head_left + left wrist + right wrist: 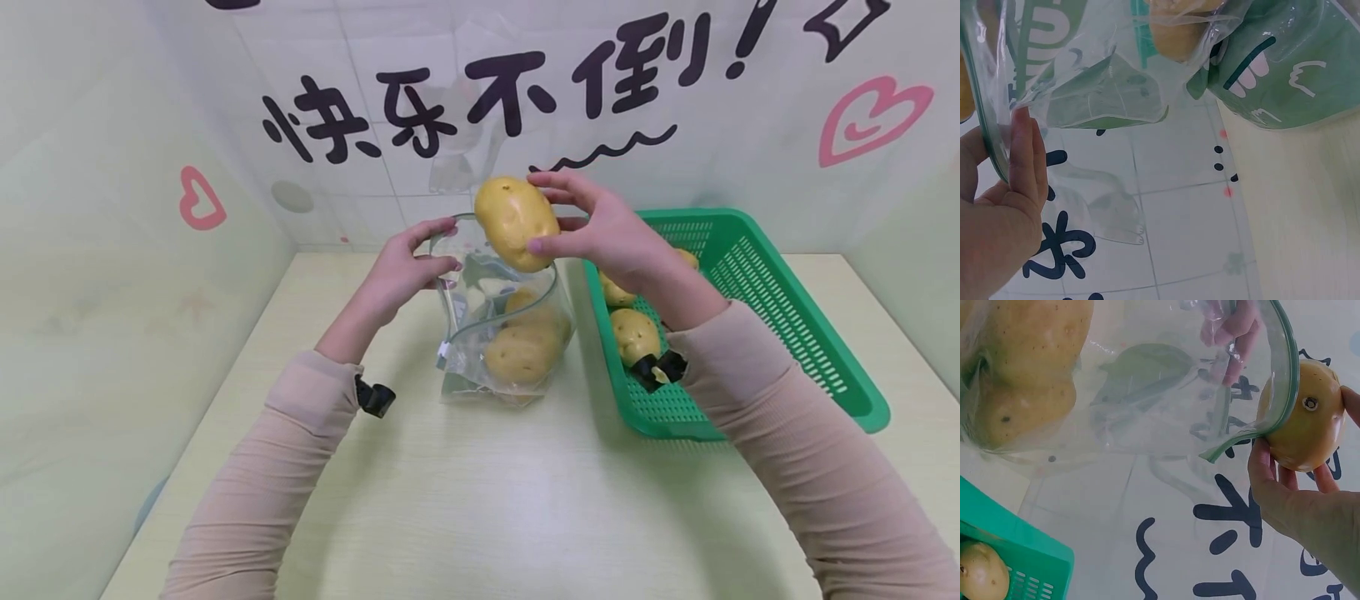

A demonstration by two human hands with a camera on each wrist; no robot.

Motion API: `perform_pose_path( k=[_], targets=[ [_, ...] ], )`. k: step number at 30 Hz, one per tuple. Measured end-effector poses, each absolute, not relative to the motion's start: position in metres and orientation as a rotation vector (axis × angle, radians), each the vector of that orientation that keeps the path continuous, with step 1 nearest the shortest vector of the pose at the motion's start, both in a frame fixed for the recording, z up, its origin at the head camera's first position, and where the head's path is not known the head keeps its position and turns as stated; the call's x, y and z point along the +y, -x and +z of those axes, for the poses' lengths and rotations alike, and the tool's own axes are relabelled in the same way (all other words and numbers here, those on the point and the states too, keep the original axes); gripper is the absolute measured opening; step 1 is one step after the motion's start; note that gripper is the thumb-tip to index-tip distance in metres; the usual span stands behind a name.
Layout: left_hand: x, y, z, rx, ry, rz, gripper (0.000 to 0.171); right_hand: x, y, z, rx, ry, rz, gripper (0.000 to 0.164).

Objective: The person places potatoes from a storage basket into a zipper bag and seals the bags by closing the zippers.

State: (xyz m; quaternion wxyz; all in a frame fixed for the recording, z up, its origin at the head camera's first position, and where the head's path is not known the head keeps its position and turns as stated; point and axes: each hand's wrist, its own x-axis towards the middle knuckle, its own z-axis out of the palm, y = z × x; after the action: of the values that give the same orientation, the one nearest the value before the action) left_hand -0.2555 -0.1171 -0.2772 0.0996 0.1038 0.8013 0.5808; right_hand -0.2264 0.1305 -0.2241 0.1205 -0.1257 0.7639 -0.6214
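Observation:
My right hand [592, 223] grips a yellow potato [516, 218] right at the mouth of a clear zip bag [480, 292]. In the right wrist view the potato [1307, 419] overlaps the bag's green-edged rim. With thumb and fingers my left hand [401, 271] pinches the bag's left edge; the left wrist view shows this hand [1013, 187] at the green zip strip. The bag stands open at the top, a white slider [443, 350] at its near corner. Several potatoes [523, 353] lie in its lower part, seen through the plastic.
To the right stands a green perforated basket [810, 333] with several potatoes [636, 335] along its left side, partly hidden by my right forearm. Behind the pale table [480, 492] rises a white wall sheet [300, 50] with black characters and pink hearts.

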Motion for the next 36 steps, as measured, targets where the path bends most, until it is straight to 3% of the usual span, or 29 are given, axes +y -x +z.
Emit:
perform_pose_path(
  k=[24,36],
  targets=[
    [-0.115,0.257,-0.279,2.353,-0.309,1.730,0.059,0.131,0.233,-0.239,2.348,0.433,-1.607,0.071],
    [-0.116,0.256,-0.279,2.401,-0.317,1.675,0.058,0.139,0.230,-0.236,2.340,0.388,-1.669,0.057]
  ],
)
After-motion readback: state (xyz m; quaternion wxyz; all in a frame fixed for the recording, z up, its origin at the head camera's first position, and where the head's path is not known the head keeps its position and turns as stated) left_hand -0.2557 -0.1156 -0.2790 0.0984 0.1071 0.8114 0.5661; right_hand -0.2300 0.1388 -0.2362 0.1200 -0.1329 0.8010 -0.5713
